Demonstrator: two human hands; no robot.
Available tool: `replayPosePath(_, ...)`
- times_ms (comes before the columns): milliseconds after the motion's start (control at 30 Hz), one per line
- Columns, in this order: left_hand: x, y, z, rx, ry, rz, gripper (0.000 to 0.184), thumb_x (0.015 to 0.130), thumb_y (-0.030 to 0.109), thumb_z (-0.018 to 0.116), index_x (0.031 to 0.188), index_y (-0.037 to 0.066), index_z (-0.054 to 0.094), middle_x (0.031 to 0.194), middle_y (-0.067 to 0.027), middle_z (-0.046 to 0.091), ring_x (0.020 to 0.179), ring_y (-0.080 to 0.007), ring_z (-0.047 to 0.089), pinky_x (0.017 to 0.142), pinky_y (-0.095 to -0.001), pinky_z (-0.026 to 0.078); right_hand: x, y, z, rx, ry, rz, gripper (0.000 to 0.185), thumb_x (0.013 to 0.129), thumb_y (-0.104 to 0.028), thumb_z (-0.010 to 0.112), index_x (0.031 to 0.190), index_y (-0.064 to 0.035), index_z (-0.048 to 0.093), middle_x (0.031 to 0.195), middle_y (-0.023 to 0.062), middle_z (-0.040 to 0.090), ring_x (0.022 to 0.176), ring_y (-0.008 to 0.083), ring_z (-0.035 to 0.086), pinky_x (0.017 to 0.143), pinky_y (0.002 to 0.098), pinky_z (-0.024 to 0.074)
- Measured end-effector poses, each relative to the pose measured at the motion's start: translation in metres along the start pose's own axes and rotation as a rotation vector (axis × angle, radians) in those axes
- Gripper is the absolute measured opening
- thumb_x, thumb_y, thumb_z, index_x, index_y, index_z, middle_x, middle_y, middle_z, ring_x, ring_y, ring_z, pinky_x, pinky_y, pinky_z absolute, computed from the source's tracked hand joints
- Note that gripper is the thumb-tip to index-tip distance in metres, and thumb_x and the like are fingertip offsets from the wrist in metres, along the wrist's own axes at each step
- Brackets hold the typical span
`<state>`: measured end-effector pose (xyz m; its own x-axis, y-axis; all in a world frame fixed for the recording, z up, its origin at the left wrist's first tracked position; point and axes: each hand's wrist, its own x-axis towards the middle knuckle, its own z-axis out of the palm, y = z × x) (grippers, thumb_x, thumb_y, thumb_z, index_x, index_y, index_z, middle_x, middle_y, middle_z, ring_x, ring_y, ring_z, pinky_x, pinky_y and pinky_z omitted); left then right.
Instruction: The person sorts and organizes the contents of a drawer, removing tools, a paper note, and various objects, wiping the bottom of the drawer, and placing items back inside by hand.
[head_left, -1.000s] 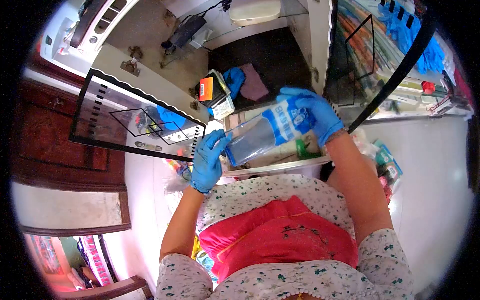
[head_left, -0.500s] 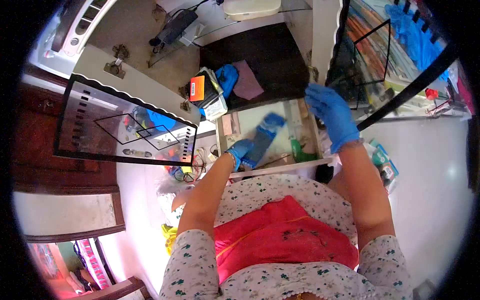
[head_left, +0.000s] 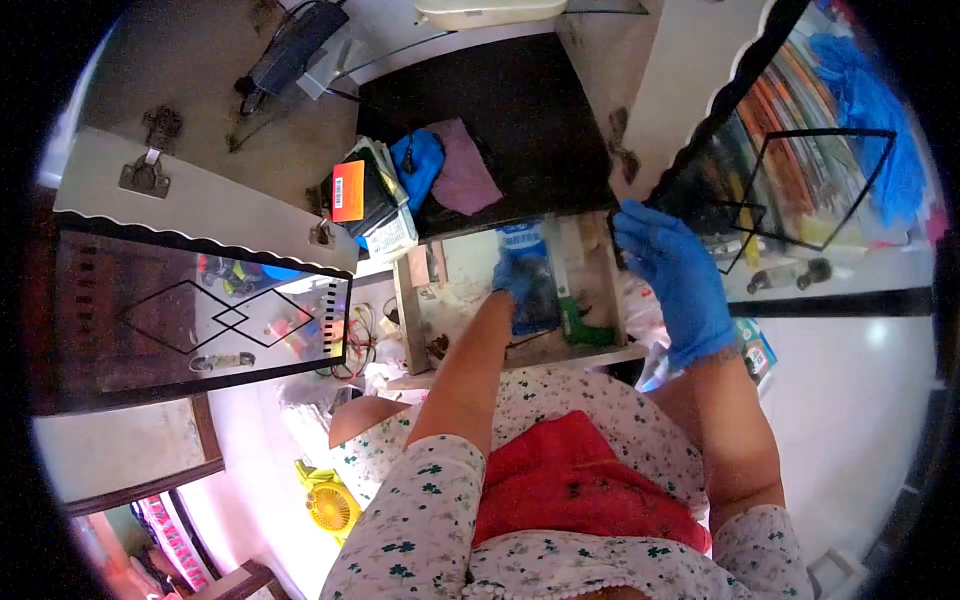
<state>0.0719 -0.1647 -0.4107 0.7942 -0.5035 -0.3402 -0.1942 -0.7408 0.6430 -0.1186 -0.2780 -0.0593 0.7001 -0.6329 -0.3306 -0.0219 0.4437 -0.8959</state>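
In the pulled-out drawer (head_left: 463,303) lies a flat blue packet (head_left: 538,298) with a dark middle and white print at its far end. My left hand (head_left: 513,276), in a blue glove, grips its left edge; the fingertips are partly hidden. A green toy-gun-shaped piece (head_left: 583,327) sits to the packet's right. My right hand (head_left: 677,285), gloved in blue as well, is raised beside the drawer's right side, near the inner edge of the right glass door (head_left: 800,215). Its fingers are stretched out and hold nothing that I can see.
The left glass door (head_left: 215,320) stands open. Books with an orange card (head_left: 349,191), a blue pouch (head_left: 418,165) and a mauve cloth (head_left: 464,165) lie on the dark shelf (head_left: 545,120). A red cloth (head_left: 580,490) covers my lap. A yellow fan (head_left: 330,503) stands on the floor.
The blue packet has gone from tilted and blurred to lying straighter, farther back in the drawer, with my left hand on it. My right hand stays by the right door. The camera view has shifted.
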Motion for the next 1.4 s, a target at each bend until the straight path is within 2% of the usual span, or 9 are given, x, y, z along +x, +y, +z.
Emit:
replayPosePath(100, 0.011, 0.011, 0.001, -0.838, -0.397, -0.013, 0.033, 0.093, 0.024, 0.032, 0.11, 0.002, 0.049, 0.1, -0.0088, 0.059, 0.088, -0.0209, 0.054, 0.081, -0.0331, 0.042, 0.004, 0.005, -0.002, 0.032, -0.017, 0.009, 0.037, 0.083, -0.02, 0.045, 0.117, -0.0046, 0.047, 0.11, 0.0061, 0.055, 0.097, 0.0137, 0.053, 0.082, 0.0255, 0.0389)
replayPosePath(200, 0.011, 0.008, -0.016, -0.884, -0.315, 0.24, 0.033, 0.093, 0.023, 0.03, 0.111, 0.003, 0.049, 0.101, -0.0072, 0.057, 0.09, -0.0192, 0.053, 0.083, -0.0321, 0.042, 0.006, 0.004, 0.007, 0.034, -0.023, 0.017, 0.035, 0.084, -0.02, 0.045, 0.115, -0.0056, 0.049, 0.108, 0.0051, 0.056, 0.095, 0.0129, 0.054, 0.081, 0.0249, 0.0389)
replayPosePath(267, -0.041, 0.069, -0.082, -1.293, -0.398, -0.051, 0.032, 0.093, 0.023, 0.031, 0.111, 0.005, 0.049, 0.102, -0.0077, 0.056, 0.092, -0.0175, 0.052, 0.085, -0.0301, 0.042, 0.004, 0.004, 0.013, 0.021, -0.021, 0.021, 0.033, 0.084, -0.019, 0.045, 0.113, -0.0063, 0.051, 0.107, 0.0045, 0.057, 0.093, 0.0123, 0.054, 0.08, 0.0244, 0.0389)
replayPosePath(367, -0.088, 0.104, -0.137, -0.101, -0.208, 0.395, 0.036, 0.088, 0.017, 0.038, 0.12, 0.0, 0.041, 0.108, -0.0159, 0.053, 0.102, -0.0284, 0.049, 0.089, -0.0331, 0.038, 0.001, 0.004, 0.018, 0.041, -0.009, 0.023, 0.03, 0.084, -0.02, 0.046, 0.111, -0.0074, 0.053, 0.104, 0.0034, 0.058, 0.091, 0.0107, 0.055, 0.078, 0.0226, 0.0386)
replayPosePath(433, -0.076, 0.096, -0.147, -0.093, -0.454, 0.239, 0.036, 0.088, 0.017, 0.038, 0.12, 0.002, 0.043, 0.108, -0.0168, 0.053, 0.103, -0.0298, 0.049, 0.088, -0.0338, 0.039, -0.003, 0.002, 0.023, 0.022, -0.019, 0.05, 0.028, 0.084, -0.019, 0.046, 0.109, -0.0082, 0.054, 0.103, 0.0024, 0.058, 0.09, 0.0096, 0.055, 0.076, 0.0215, 0.0385)
replayPosePath(600, -0.099, 0.107, -0.219, 0.719, -0.352, 0.792, 0.032, 0.086, 0.018, 0.04, 0.115, 0.009, 0.05, 0.109, -0.0162, 0.054, 0.093, -0.03, 0.056, 0.082, -0.0345, 0.044, -0.001, 0.015, 0.022, 0.052, -0.114, 0.016, 0.032, 0.084, -0.022, 0.046, 0.112, -0.0087, 0.051, 0.105, 0.0031, 0.058, 0.092, 0.0106, 0.055, 0.077, 0.0242, 0.0394)
replayPosePath(833, -0.094, 0.099, -0.313, 0.468, 0.555, 0.88, 0.055, 0.071, 0.01, 0.06, 0.122, 0.001, 0.039, 0.119, -0.0215, 0.044, 0.107, -0.0356, 0.045, 0.09, -0.0372, 0.037, 0.007, 0.031, 0.027, 0.09, -0.11, 0.001, 0.028, 0.083, -0.02, 0.048, 0.108, -0.0106, 0.055, 0.096, -0.0005, 0.059, 0.085, 0.0089, 0.054, 0.074, 0.022, 0.039)
replayPosePath(1100, -0.046, 0.1, -0.308, 0.633, 0.594, 0.622, 0.103, 0.053, 0.033, 0.075, 0.13, -0.004, 0.018, 0.129, -0.0245, 0.029, 0.116, -0.0378, 0.033, 0.095, -0.0378, 0.033, 0.015, 0.037, 0.041, 0.118, -0.13, 0.087, 0.025, 0.081, -0.024, 0.051, 0.102, -0.0135, 0.058, 0.091, -0.0021, 0.06, 0.083, 0.0083, 0.053, 0.075, 0.0232, 0.0384)
replayPosePath(1400, -0.028, 0.108, -0.309, 0.562, 0.548, 0.422, 0.083, 0.065, 0.023, 0.065, 0.128, -0.006, 0.02, 0.12, -0.0273, 0.038, 0.105, -0.0391, 0.044, 0.087, -0.0403, 0.04, 0.021, 0.045, 0.045, 0.156, -0.178, 0.029, 0.023, 0.08, -0.024, 0.055, 0.099, -0.0132, 0.06, 0.09, -0.002, 0.061, 0.081, 0.0079, 0.055, 0.074, 0.023, 0.0383)
